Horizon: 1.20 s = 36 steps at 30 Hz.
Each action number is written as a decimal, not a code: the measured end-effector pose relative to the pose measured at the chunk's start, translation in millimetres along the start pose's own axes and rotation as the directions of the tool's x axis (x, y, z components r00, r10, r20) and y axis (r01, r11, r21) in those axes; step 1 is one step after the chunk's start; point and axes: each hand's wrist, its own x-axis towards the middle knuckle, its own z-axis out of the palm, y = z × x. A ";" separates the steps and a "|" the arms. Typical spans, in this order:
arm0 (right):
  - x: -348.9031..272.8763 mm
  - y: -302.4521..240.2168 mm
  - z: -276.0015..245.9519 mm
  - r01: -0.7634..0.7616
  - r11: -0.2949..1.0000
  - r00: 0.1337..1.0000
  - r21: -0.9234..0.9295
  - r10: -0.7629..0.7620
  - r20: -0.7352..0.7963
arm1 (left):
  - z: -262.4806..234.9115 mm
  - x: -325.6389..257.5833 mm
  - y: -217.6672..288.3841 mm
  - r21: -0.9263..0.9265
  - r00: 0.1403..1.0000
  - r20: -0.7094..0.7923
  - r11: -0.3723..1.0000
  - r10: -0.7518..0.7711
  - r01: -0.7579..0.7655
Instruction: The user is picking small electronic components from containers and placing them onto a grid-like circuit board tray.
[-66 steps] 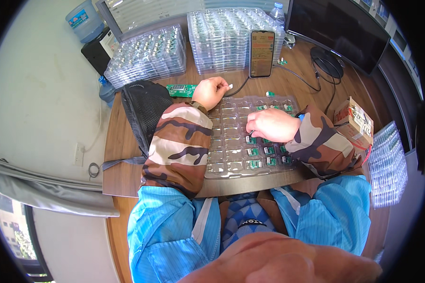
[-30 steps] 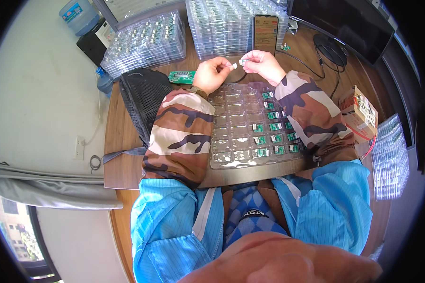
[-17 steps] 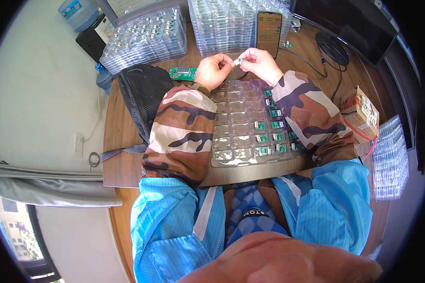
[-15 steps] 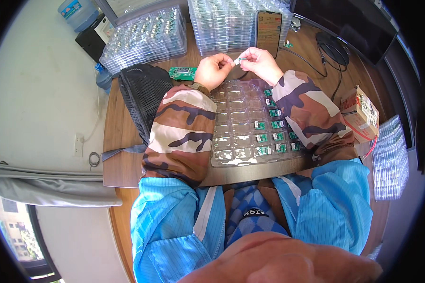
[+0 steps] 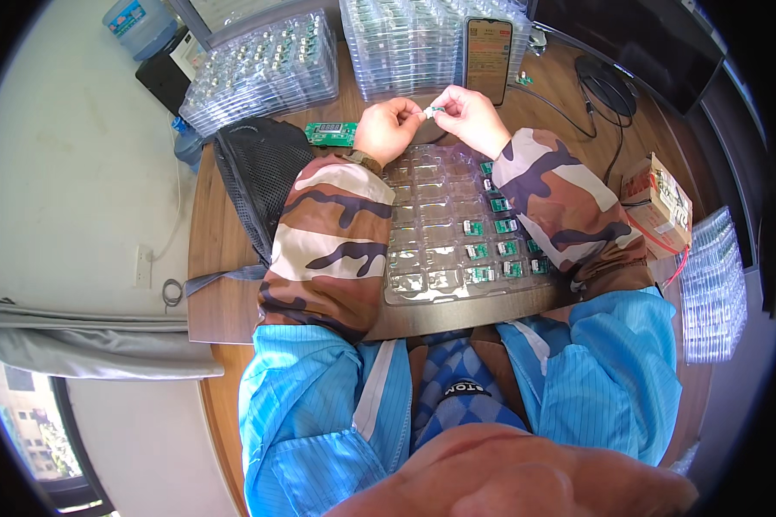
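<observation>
Above the far end of a clear plastic tray [image 5: 403, 284], my two hands meet at their fingertips. My right hand [image 5: 472, 119] is closed in a pinch on a small circuit board [image 5: 439, 109], of which only a bit of green shows. A small white connector [image 5: 428, 113] sits between the two hands, and my left hand [image 5: 384, 131] pinches its left side. Whether the connector is joined to the board is too small to tell. Several green circuit boards [image 5: 479, 252] with white connectors lie in the tray's right-hand pockets. Beside my left wrist lies a larger green board with a digit display [image 5: 331, 129].
Stacked clear trays [image 5: 263, 77] stand at the back left, more trays [image 5: 431, 52] at the back middle. A phone [image 5: 488, 62] leans there. A black mesh bag [image 5: 263, 164] lies left; a cardboard box [image 5: 657, 207] and monitor [image 5: 634, 47] stand right. Black cables [image 5: 569, 116] cross the desk.
The whole view has shifted very slightly. Both hands keep their pinch at nearly the same spot, with the right fingers turned a little around the small board.
</observation>
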 end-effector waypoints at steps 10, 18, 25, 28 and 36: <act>-2.0 1.5 3.9 -0.005 1.000 1.000 0.008 0.005 0.010 | -1.2 2.4 -4.0 0.060 1.000 0.000 0.998 0.000 0.000; -33.8 -48.5 -39.1 0.158 0.927 0.978 -0.341 -0.099 0.186 | -1.1 -2.5 -4.5 0.079 0.999 0.033 0.997 -0.015 0.012; -180.2 -110.1 -145.2 -0.148 0.502 0.960 -0.852 0.280 -0.002 | 3.3 -4.9 0.3 0.177 0.997 0.071 0.984 0.015 -0.027; -254.4 -117.8 -176.3 -0.338 0.039 0.860 -0.940 0.420 -0.292 | 2.0 -5.2 -0.8 0.150 0.998 0.053 0.988 0.030 -0.038; -309.9 -114.6 -164.9 -0.453 -0.114 0.812 -0.884 0.356 -0.462 | 2.3 -1.9 -3.6 0.180 0.994 0.072 0.979 0.080 -0.091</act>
